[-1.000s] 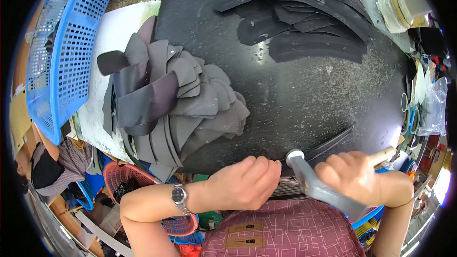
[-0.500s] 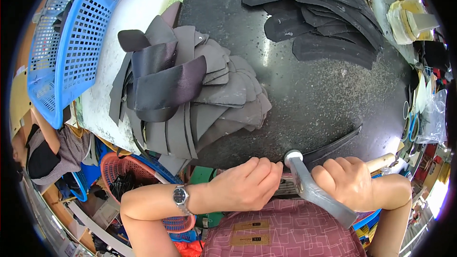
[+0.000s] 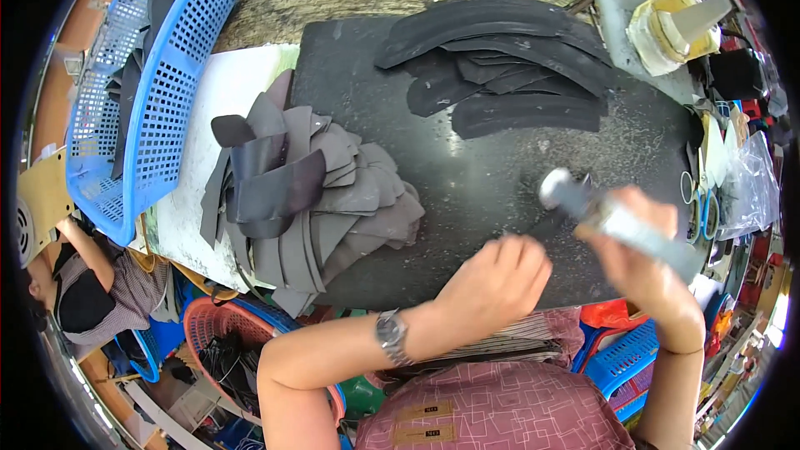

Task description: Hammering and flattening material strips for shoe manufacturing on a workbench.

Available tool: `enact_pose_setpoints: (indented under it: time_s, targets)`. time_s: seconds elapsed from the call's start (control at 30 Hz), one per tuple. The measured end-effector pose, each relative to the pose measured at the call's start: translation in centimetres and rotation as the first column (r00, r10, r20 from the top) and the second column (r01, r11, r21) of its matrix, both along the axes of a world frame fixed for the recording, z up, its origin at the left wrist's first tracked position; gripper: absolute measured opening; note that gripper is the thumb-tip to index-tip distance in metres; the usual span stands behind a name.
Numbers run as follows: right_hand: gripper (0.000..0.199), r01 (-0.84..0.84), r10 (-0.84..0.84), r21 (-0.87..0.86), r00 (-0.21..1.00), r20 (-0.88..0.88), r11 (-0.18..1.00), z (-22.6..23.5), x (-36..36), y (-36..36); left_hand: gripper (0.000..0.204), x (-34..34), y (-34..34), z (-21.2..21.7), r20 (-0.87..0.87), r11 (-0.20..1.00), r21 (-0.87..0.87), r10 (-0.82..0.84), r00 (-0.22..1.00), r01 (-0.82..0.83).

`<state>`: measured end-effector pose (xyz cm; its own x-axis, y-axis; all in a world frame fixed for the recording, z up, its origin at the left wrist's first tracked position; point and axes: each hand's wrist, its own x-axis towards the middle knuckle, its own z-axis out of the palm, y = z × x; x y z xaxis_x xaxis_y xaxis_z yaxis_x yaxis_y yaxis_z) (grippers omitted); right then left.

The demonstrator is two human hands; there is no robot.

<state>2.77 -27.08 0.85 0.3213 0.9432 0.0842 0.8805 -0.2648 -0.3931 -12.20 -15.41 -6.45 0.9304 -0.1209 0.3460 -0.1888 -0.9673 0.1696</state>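
My right hand point(image 3: 637, 237) is wrapped round a hammer point(image 3: 637, 232), blurred by motion. Its round, pale face hangs over the dark slab point(image 3: 358, 58). Below and left of it, my left hand point(image 3: 504, 275) is closed, fingertips pinching the near end of a narrow black strip point(image 3: 546, 225). The strip runs away from those fingers and passes partly beneath the hammer. Left of my hands lies a fanned heap of grey and black cut pieces point(image 3: 358, 175), some glossy on top. Long curved black pieces point(image 3: 525, 112) lie stacked at the slab's far side.
A blue perforated basket point(image 3: 158, 100) holding dark pieces stands at the far left. An orange basket point(image 3: 204, 317) sits below the table's left edge. A crusted pot point(image 3: 658, 42) with a pale tool stands far right, scissors point(image 3: 708, 215) nearer. Another person point(image 3: 117, 296) is at lower left.
Both hands have moved away from my body over the slab. The hammer has swung up and outward, and the strip lies farther in. The whole view has shifted.
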Motion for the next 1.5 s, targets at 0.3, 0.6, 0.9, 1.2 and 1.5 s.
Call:
enact_pose_setpoints:
  time_s: [0.3,0.6,0.9,1.2,1.5]
  targets:
    - [0.015,0.303,-0.306,0.157,0.952,-0.009,0.94,-0.2,7.6,-0.8,0.011,10.6,4.4,3.1,0.038,0.994,0.077,0.079,0.996,-0.082]
    - [0.024,0.191,-0.257,0.27,0.938,0.234,0.944,-1.2,13.1,8.6,0.023,16.3,12.2,4.3,-0.089,0.952,-0.106,0.279,0.956,-0.288]
    - [0.025,0.179,-0.228,0.219,0.947,0.227,0.959,-1.0,12.3,6.1,0.016,7.3,1.0,7.9,-0.287,0.677,-0.734,-0.38,0.88,0.054]
    - [0.019,-0.131,0.112,-0.079,0.971,-0.212,0.988,1.0,3.8,-10.0,0.02,4.3,-3.2,-0.1,-0.137,0.844,-0.536,-0.124,0.983,0.032]
    - [0.027,-0.084,0.052,-0.176,0.983,-0.177,0.981,-1.9,1.2,-13.6,0.032,5.1,-3.1,-0.4,0.004,0.85,-0.395,-0.379,0.925,0.349]
